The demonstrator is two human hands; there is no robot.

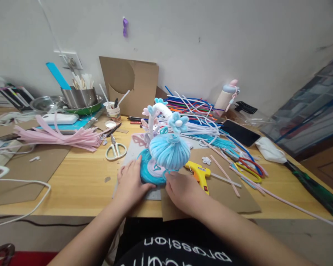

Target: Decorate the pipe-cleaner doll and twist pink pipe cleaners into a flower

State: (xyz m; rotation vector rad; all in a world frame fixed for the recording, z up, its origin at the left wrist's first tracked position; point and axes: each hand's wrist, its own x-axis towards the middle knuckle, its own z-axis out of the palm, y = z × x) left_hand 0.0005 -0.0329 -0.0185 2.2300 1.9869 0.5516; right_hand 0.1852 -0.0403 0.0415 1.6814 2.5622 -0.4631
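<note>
One side of the lamp's (pixel 163 146) base (pixel 145 167), the left, is clasped by the left hand (pixel 130 181), thumb at the near rim. The right hand (pixel 185 192) is curled beneath the shade (pixel 174 154), beside the base; whether anything is pinched there cannot be told. The lamp is stood on a grey sheet (pixel 153 195), near the middle of the table's (pixel 80 177) front edge. It is judged light, soft-piled and easily crushed; it is best held by the base, while the stem (pixel 162 108) and flower (pixel 178 123) should be spared pressure. To the right, a glue gun (pixel 202 173) is laid on cardboard (pixel 233 197). Scissors (pixel 115 151) are noted to the left; toward the back edge, pipe cleaners (pixel 187 106) are heaped.
</note>
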